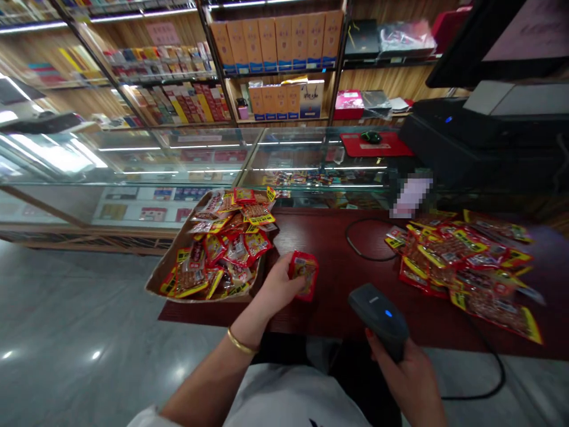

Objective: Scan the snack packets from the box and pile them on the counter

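Left fingers [299, 286]: pinched on your red snack packet [310, 277]
Right fingers [384, 359]: wrapping your barcode scanner [377, 313]
Counter [331, 237]: open between them, front edge near both

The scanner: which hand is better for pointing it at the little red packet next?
Probably the right hand: it already holds the scanner by its handle. The left hand is busy holding the red packet.

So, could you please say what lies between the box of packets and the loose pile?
In the head view: the left hand holding a red packet beside the box, then a black cable and, lower in frame, the right hand holding a scanner.
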Available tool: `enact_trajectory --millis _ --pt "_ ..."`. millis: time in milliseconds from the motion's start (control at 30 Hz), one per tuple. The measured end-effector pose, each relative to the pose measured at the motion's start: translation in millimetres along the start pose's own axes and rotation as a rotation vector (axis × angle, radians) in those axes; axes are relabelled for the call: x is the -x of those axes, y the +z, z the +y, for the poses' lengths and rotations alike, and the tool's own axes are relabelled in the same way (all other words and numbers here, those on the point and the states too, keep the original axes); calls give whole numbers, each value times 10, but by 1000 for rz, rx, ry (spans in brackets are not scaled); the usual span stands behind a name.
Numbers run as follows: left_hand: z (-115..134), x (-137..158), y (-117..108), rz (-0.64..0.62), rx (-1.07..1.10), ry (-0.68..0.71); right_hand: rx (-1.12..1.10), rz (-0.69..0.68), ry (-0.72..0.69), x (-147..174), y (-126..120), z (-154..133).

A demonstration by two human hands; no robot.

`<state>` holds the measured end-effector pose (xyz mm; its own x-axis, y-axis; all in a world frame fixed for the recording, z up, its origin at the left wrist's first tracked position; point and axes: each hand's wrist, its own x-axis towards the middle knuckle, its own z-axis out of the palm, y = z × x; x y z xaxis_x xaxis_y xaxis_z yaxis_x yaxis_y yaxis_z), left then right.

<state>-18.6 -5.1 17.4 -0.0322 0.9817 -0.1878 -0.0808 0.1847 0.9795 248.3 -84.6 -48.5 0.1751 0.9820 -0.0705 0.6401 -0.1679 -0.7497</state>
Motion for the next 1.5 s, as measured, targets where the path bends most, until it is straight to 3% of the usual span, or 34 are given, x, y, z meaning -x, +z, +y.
enact_trajectory --millis 100,233,400,500,600,733,833,1000,1167,1333,1500 --pt "-196 -105 56 54 24 8 -8 -20 -5 19 -40 31" --pt "-216 -147 -22 207 -83 121 -11 -10 19 23 -65 46" --pt "-209 -4 -131 223 -637 327 -25 -12 -16 22 -51 -13" --pt "-183 152 -182 188 -1011 327 -15 -30 -47 11 -32 -33" --pt "-122 247 -201 164 -1125 307 3 -90 -52 -15 -17 -9" --pt "-144 168 -136 204 -747 344 11 -76 -27 -27 0 -5" --pt "-296 20 -39 243 -385 220 1 -48 -49 7 10 -62" --pt "-601 -164 96 179 -164 68 -45 -31 -81 81 23 -142" --pt "-745 -280 153 152 338 -73 -69 -28 -91 78 21 -102" --pt "-789 -312 156 135 486 38 -64 -76 -114 79 58 -96" --pt "-821 -295 110 132 565 30 -56 -104 -130 95 118 -152"
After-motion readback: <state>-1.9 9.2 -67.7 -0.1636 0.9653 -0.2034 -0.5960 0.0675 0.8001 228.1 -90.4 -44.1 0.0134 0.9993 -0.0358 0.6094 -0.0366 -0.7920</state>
